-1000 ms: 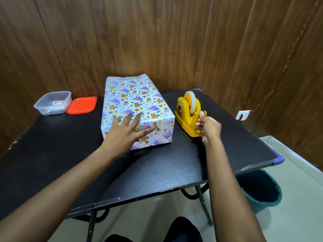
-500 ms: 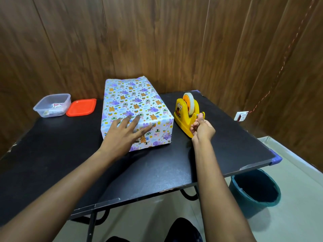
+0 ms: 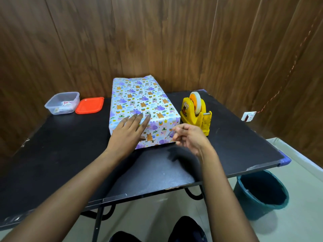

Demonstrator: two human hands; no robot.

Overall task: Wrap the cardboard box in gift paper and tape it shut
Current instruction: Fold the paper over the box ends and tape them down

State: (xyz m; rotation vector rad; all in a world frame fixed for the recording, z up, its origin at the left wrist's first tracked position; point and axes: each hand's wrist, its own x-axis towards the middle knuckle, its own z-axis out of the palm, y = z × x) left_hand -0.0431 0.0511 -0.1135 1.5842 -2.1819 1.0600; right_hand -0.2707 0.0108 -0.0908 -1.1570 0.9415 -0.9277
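The box wrapped in white gift paper with purple and orange animal prints [image 3: 139, 105] lies lengthwise at the middle of the black table [image 3: 61, 154]. My left hand [image 3: 130, 131] presses flat on its near end, fingers straight over the top edge. My right hand [image 3: 189, 137] hovers just off the box's near right corner. Its thumb and fingers are pinched together, seemingly on a short piece of clear tape that barely shows. The yellow tape dispenser [image 3: 195, 112] with its roll stands right of the box, just behind my right hand.
A clear plastic tub [image 3: 62, 103] and its orange lid [image 3: 90, 105] sit at the table's far left. A teal bucket [image 3: 261, 193] stands on the floor beyond the right front corner. Wooden panels close in behind the table.
My right hand left the dispenser's cutter and moved left and nearer, to the box's near right corner. My left hand stayed pressed on the box.
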